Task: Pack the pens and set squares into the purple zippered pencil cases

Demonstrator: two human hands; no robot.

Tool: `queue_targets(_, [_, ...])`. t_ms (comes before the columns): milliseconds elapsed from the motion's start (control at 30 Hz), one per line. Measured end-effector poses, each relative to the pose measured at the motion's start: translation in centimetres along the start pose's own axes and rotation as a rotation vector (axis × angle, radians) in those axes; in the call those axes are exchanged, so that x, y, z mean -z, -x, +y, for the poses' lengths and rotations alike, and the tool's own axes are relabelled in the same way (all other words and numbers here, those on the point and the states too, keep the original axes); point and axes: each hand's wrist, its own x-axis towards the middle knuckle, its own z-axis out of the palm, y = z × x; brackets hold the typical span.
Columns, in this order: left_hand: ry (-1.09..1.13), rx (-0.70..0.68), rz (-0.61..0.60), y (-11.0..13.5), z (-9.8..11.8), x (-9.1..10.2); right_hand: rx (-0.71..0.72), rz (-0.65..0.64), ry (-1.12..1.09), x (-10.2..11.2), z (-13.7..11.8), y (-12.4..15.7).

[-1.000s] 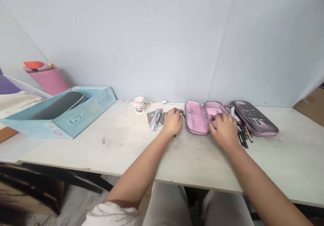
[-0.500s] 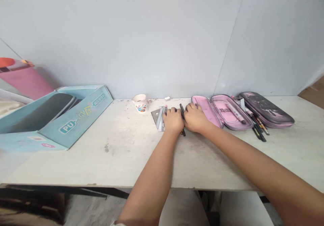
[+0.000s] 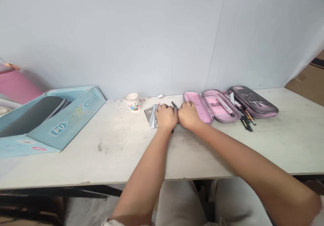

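My left hand (image 3: 165, 117) and my right hand (image 3: 187, 116) lie side by side on the white table (image 3: 121, 151), both with fingers curled. A black pen (image 3: 174, 105) sticks out between them, and its lower end shows under my left hand. Which hand grips the pen I cannot make out. Grey set squares and a ruler (image 3: 151, 114) lie just left of my left hand. An open pink pencil case (image 3: 211, 106) lies right of my right hand, with a pen inside it.
A dark pencil case (image 3: 254, 102) lies at the far right with several pens (image 3: 245, 119) beside it. A small paper cup (image 3: 132, 101) and a white eraser (image 3: 160, 96) stand near the wall. A light-blue box (image 3: 50, 121) sits at the left.
My right hand left the pink pencil case and moved left to meet my left hand over the pen. The view shifted slightly.
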Motion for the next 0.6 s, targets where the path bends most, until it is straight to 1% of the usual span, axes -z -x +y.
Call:
queue_targets(67, [0.122, 0.039, 0.037, 0.0, 0.3, 0.2, -0.045, 0.044, -0.040, 0.4, 0.3, 0.5])
queue_targets(167, [0.473, 0.120, 0.056, 0.1, 1.0, 0.4, -0.065, 0.145, -0.085, 1.0, 1.0, 1.5])
queue_targets(233, [0.719, 0.174, 0.017, 0.2, 1.8, 0.4, -0.060, 0.218, -0.090, 1.4, 1.8, 2.4])
queue_targets(300, [0.873, 0.199, -0.056, 0.3, 2.9, 0.4, -0.045, 0.277, -0.082, 1.6, 3.1, 3.3])
queue_targets(400, [0.924, 0.163, -0.128, 0.4, 5.4, 0.5, -0.046, 0.352, -0.084, 1.7, 5.6, 4.8])
queue_targets(500, [0.909, 0.088, -0.178, 0.2, 8.7, 0.3, -0.095, 0.436, -0.081, 1.5, 8.5, 6.4])
queue_targets(600, [0.883, 0.046, -0.270, -0.2, 12.1, -0.3, -0.146, 0.493, -0.071, 1.0, 11.0, 7.9])
